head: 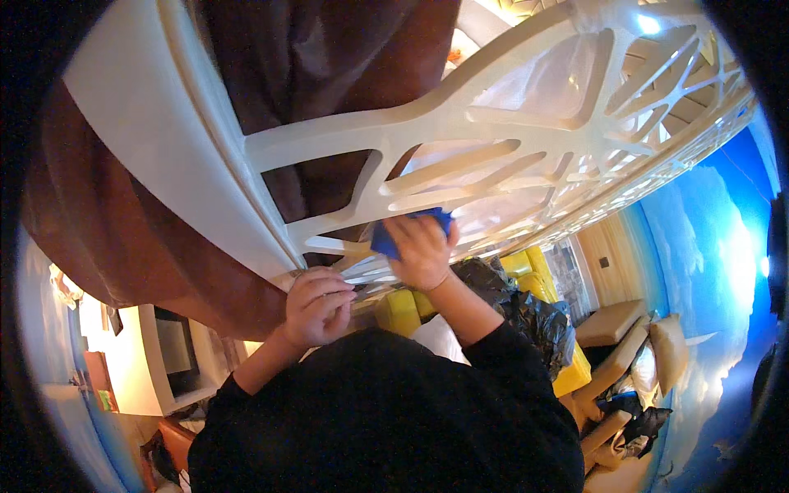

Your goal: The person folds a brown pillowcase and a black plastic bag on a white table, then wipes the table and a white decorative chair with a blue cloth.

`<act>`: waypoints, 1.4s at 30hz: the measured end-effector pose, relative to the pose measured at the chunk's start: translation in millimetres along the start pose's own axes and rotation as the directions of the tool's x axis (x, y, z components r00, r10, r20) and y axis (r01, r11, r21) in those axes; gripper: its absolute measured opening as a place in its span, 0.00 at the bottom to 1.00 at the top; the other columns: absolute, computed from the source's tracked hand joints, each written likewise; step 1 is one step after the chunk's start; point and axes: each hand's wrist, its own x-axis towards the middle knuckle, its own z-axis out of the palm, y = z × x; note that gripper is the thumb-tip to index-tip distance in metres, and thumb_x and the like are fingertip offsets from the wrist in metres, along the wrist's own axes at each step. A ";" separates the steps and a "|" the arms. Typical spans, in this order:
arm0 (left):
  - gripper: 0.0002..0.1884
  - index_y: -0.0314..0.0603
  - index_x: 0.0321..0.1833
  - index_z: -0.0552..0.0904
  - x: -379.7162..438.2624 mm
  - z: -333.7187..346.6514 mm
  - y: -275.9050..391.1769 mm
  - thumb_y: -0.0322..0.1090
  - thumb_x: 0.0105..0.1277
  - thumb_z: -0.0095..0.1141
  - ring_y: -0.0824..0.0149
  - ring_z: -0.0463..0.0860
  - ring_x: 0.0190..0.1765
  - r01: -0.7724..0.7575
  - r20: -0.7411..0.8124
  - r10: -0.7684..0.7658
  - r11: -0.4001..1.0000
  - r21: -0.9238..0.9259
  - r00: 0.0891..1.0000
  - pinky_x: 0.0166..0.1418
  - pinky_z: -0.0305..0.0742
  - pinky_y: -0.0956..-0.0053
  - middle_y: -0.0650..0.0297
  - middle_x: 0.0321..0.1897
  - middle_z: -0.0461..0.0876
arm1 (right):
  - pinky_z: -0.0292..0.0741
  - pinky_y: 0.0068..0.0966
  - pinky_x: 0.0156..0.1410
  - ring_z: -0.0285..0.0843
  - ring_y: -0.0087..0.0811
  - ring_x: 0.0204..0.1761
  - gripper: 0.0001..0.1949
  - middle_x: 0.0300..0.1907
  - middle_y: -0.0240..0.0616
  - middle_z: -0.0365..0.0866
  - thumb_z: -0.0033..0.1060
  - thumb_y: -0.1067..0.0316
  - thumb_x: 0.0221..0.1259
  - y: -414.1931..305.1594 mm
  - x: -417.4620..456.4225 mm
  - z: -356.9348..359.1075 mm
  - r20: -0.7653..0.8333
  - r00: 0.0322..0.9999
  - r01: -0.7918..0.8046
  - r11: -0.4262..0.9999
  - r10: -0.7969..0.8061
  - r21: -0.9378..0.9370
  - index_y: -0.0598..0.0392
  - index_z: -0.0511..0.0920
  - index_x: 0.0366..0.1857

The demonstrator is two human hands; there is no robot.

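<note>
A white openwork lattice panel with irregular cut-outs runs from a white post at the left to the upper right. My right hand presses a blue cloth against the panel's lower part. Beside it, my left hand rests with curled fingers at the lower end of the white post; whether its fingertips grip the edge is hard to see. Dark brown curtain fabric hangs behind the panel and also shows left of the post.
Black plastic bags lie by yellow upholstered seating below right. Tan cushions and piled items stand farther right, near a sky-painted wall. A white cabinet unit is at the lower left.
</note>
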 end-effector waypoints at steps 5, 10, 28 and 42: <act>0.11 0.41 0.40 0.85 -6.0 -1.5 1.3 0.22 0.54 0.66 0.55 0.86 0.45 0.008 -0.027 -0.008 1.000 -0.009 1.000 0.51 0.82 0.60 0.60 0.42 0.86 | 0.58 0.47 0.70 0.72 0.40 0.64 0.34 0.60 0.33 0.80 0.70 0.59 0.43 -59.5 -17.5 17.5 0.019 0.994 -0.110 0.965 0.108 0.237 0.50 0.81 0.63; 0.09 0.42 0.41 0.85 -17.9 -12.2 2.3 0.24 0.57 0.65 0.55 0.85 0.43 0.010 -0.059 -0.006 0.998 0.068 0.998 0.48 0.81 0.61 0.59 0.41 0.85 | 0.65 0.49 0.63 0.74 0.47 0.63 0.35 0.59 0.42 0.78 0.70 0.62 0.45 -84.6 14.5 -6.7 0.165 0.975 -0.213 0.847 0.150 0.487 0.57 0.79 0.65; 0.08 0.38 0.39 0.84 -9.5 -12.7 -6.3 0.22 0.55 0.62 0.55 0.84 0.37 -0.008 -0.109 0.004 1.000 -0.029 0.994 0.43 0.80 0.63 0.56 0.36 0.85 | 0.76 0.41 0.57 0.79 0.35 0.56 0.23 0.57 0.30 0.80 0.64 0.63 0.52 -49.4 -65.6 22.9 0.074 0.985 0.111 0.897 -0.157 0.427 0.49 0.88 0.55; 0.11 0.39 0.40 0.84 -37.2 -24.8 -1.1 0.22 0.53 0.63 0.55 0.85 0.38 0.098 -0.100 -0.094 0.994 0.038 0.991 0.44 0.82 0.63 0.58 0.37 0.85 | 0.69 0.48 0.63 0.75 0.29 0.59 0.13 0.51 0.21 0.84 0.63 0.59 0.59 -104.4 -72.1 68.5 0.211 0.949 0.129 0.899 -0.234 0.418 0.44 0.88 0.46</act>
